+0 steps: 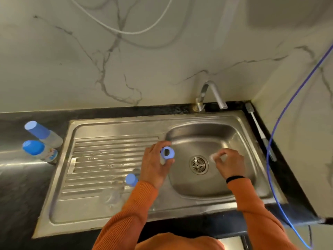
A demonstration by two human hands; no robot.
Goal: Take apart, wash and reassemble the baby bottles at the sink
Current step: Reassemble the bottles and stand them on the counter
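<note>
Left hand (pixel 154 166) over the basin's left edge, fingers (pixel 158 144) and thumb curled round a blue collar ring (pixel 167 152), its hole turned up toward the camera. Right hand (pixel 228 164) above the sink (pixel 252 186) near the drain (pixel 198 164), fingertips (pixel 219 154) pinching a small pale clear piece (pixel 213 156), likely the teat; shape blurred. On the drainboard: a blue cap (pixel 131 179) upright, a clear bottle body (pixel 111 196) beside it. On the bench (pixel 18 186) at left, two capped bottles (pixel 42 133), both upright, apart from the hands.
</note>
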